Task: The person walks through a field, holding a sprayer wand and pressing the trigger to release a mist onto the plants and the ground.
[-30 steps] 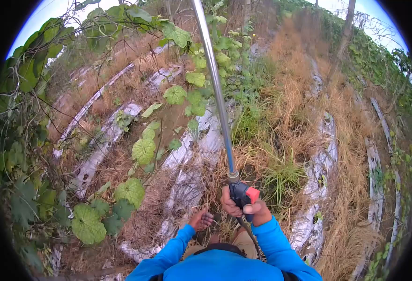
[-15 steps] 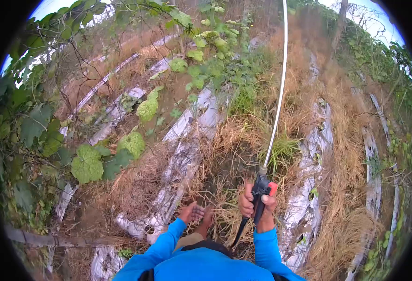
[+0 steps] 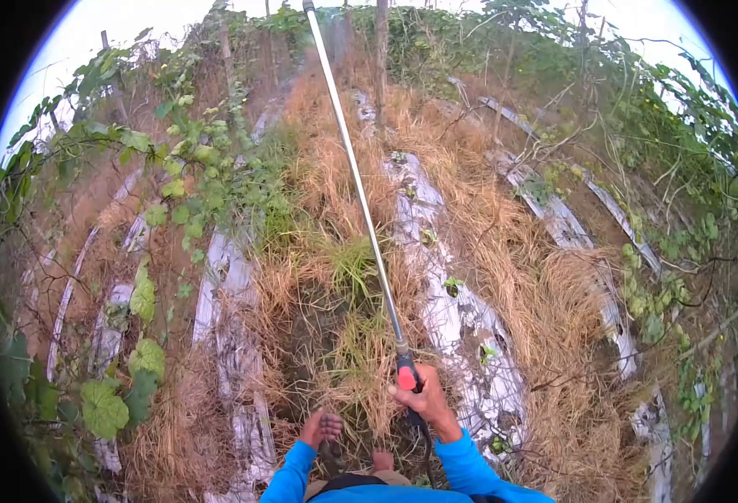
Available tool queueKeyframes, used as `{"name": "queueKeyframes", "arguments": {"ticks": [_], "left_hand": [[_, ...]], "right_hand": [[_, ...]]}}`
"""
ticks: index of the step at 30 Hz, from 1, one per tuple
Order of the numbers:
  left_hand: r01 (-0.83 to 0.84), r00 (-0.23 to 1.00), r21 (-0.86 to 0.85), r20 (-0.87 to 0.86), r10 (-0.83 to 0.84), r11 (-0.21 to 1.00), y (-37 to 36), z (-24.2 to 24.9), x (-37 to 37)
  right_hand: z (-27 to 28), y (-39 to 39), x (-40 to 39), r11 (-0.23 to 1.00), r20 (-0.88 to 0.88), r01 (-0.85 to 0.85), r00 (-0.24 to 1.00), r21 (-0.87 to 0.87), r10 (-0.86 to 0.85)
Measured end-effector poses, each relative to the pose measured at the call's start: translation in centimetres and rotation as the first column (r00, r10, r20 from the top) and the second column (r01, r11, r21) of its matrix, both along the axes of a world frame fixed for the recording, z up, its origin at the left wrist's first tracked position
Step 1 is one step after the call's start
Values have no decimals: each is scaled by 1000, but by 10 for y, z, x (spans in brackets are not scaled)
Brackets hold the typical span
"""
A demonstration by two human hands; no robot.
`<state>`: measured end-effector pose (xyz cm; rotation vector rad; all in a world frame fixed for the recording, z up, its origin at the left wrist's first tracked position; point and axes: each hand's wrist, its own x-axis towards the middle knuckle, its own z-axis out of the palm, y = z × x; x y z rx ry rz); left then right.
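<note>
My right hand (image 3: pixel 426 401) is wrapped round the black handle of a spray wand (image 3: pixel 357 180), with the thumb by its red part (image 3: pixel 407 379). The long metal tube slants up and forward to the left, its tip at the top edge of the view. A dark hose (image 3: pixel 428 457) hangs down from the handle beside my right wrist. My left hand (image 3: pixel 322 427) is low in front of my body, holding nothing, its fingers loosely bent. Dry grass and a bare foot (image 3: pixel 382 460) lie below the hands.
Torn whitish plastic sheeting (image 3: pixel 444 314) covers the planting rows on both sides. Dry straw (image 3: pixel 511 285) lies between them. Leafy vines (image 3: pixel 210 151) hang at the left and right, with wooden posts (image 3: pixel 381 59) farther ahead. A green grass tuft (image 3: pixel 354 264) grows under the wand.
The view has swung to the right and up. The wand now leans left rather than right, and my right hand has turned with it. My left hand's fingers are more bent.
</note>
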<state>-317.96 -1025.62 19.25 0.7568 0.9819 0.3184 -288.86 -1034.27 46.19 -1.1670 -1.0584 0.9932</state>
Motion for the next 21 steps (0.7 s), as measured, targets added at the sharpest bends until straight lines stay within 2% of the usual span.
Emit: {"name": "queueKeyframes", "arguments": {"ticks": [1,2,3,5,7,9,11,14,15,17,18,21], "left_hand": [[17,1000,13,6,-17,1000,-7,3,4],[40,999,17,2,-40,999,-14,8,8],[75,997,18,0,-75,997,-22,15,9],[123,991,54,54,-126,991,-45,21,4],[167,984,21,60,-168,986,-70,16,-16],[213,974,48,68,-216,976,-95,15,-37],[249,963,30,99,-251,968,-124,4,-67],[248,969,61,-18,-248,967,-164,6,-104],[255,967,69,-15,-255,964,-178,3,-117],[231,972,16,25,-232,973,-205,-2,-134],[238,971,29,27,-239,971,-218,-2,-139],[241,969,50,46,-243,969,-254,-6,-147]], "right_hand": [[14,-14,-6,992,152,112,981,65,-121],[20,-29,-10,983,213,175,960,47,-181],[21,-41,-16,977,212,209,953,48,-214],[18,-70,-28,941,345,315,876,122,-338],[36,-100,-46,912,405,381,818,150,-408],[49,-126,-65,851,353,469,775,237,-525],[68,-156,-82,837,362,514,756,186,-545],[78,-189,-91,780,311,570,716,256,-625],[85,-202,-93,756,348,590,671,285,-655],[108,-232,-100,792,264,582,747,183,-610],[112,-241,-99,788,259,561,746,251,-614],[131,-281,-104,779,263,582,733,235,-627]]}}
